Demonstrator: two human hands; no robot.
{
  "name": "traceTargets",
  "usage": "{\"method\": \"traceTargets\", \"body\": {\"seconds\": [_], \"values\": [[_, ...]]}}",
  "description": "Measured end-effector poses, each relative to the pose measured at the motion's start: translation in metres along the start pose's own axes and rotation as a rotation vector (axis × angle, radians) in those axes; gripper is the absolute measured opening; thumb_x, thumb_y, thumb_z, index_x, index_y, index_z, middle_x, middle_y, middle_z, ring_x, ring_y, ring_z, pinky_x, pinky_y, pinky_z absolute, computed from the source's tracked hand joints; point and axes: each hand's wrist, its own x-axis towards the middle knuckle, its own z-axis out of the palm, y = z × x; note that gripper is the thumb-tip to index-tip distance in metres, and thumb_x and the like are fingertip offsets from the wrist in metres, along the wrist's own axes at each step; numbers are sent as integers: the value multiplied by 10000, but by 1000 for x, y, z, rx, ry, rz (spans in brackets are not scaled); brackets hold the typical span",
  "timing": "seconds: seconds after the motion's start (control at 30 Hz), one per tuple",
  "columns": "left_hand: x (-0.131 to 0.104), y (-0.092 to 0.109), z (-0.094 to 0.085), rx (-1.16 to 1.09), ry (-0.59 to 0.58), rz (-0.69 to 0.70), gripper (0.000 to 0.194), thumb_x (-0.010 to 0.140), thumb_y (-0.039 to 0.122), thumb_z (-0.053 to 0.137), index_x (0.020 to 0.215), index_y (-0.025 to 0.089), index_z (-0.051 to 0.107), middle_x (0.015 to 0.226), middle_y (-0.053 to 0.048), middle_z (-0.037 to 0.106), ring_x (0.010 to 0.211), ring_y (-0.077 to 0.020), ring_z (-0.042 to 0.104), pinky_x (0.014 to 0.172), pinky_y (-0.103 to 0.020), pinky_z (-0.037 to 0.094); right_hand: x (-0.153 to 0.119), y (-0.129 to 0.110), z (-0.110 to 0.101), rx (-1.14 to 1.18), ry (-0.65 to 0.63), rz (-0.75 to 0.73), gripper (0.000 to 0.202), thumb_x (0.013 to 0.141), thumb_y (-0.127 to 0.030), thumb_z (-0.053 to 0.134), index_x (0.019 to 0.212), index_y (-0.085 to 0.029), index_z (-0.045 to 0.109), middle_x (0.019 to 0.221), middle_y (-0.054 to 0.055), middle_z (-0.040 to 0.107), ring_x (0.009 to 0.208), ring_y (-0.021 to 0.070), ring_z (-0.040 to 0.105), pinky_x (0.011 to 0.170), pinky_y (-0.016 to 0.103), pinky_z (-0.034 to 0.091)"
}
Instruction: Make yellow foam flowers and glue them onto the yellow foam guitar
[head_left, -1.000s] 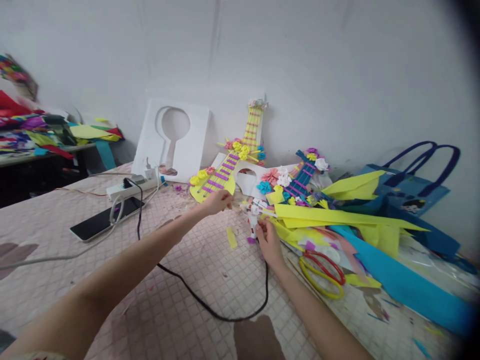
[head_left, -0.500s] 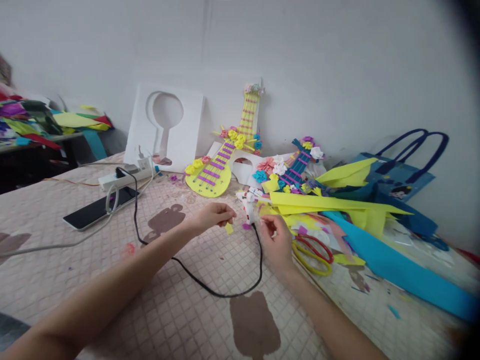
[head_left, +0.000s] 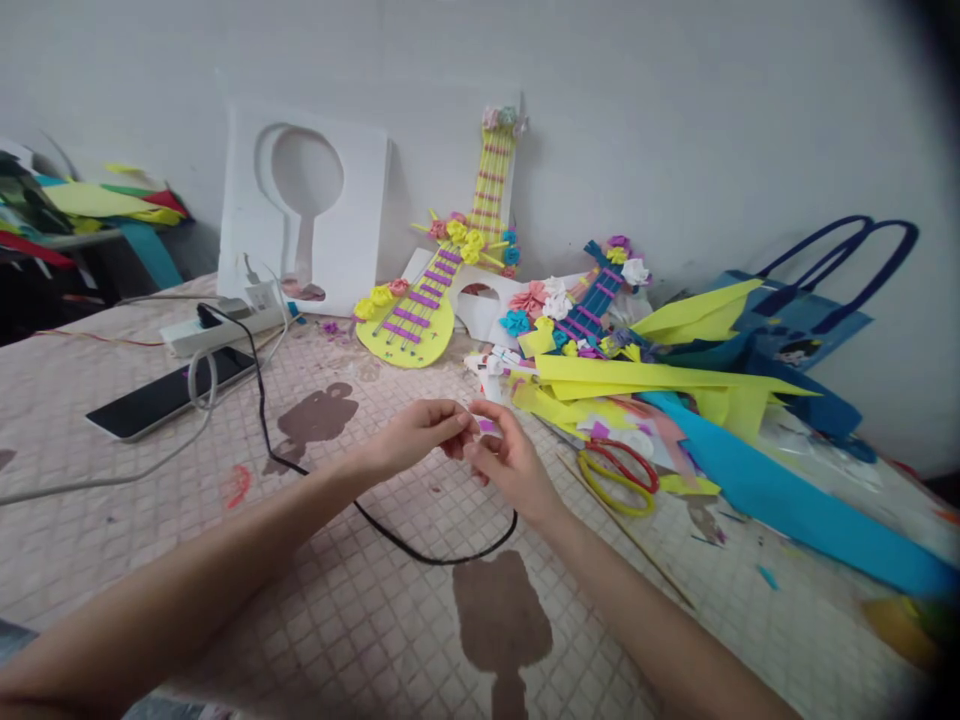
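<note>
Fingertip to fingertip, my left hand and my right hand meet above the table, both closed in a pinch. A small piece of yellow paper hung from my left hand just before; the fingers now hide it. Whatever my right hand pinches is too small or too covered to make out. Just behind the hands lies a white hot glue gun, partly covered by my right fingers. Its black cord loops below the hands. Between the fingers shows a purple scrap, apparently on the table.
A yellow paper-decorated guitar and a smaller blue one lean at the wall beside a white cut-out board. Scissors, a thin stick, and yellow and blue paper lie right. Left are a phone and power strip.
My right hand has moved left and met my left hand. The yellow paper piece under my left fingers has gone out of sight. The view has shifted slightly downward.
</note>
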Motion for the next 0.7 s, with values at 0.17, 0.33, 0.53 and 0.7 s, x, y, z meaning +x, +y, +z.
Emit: {"method": "traceTargets", "body": {"seconds": [0.17, 0.33, 0.53, 0.7], "values": [[0, 5, -8, 84, -56, 41, 232, 839, 346, 564, 828, 118, 611, 831, -55, 669, 733, -117, 618, 674, -228, 492, 7, 5, -1, -173, -60, -6, 208, 762, -370, 649, 802, -203, 531, 628, -47, 535, 505, 92, 496, 472, 219, 404], [6, 2, -39, 273, 169, 23, 214, 838, 317, 532, 851, 117, 607, 820, -69, 683, 679, -119, 625, 627, -229, 498, 6, -1, -18, -308, 50, -43, 263, 856, -383, 527, 673, -194, 533, 504, -55, 490, 439, 80, 424, 467, 219, 337], [1, 3, -55, 1032, 546, 124, 153, 827, 217, 477, 782, 142, 602, 750, -58, 637, 656, -142, 554, 592, -249, 414, 6, -4, -22, -232, 144, 21, 436, 879, -526, 429, 608, -196, 514, 387, -67, 398, 357, 77, 359, 401, 219, 264], [1, 4, -42, 775, 395, 78, 156, 825, 244, 493, 800, 132, 600, 703, -41, 617, 615, -125, 542, 595, -250, 432, 7, -2, -17, -75, 47, 90, 436, 860, -566, 433, 741, -172, 577, 568, -19, 571, 356, 57, 404, 349, 201, 261]]}}
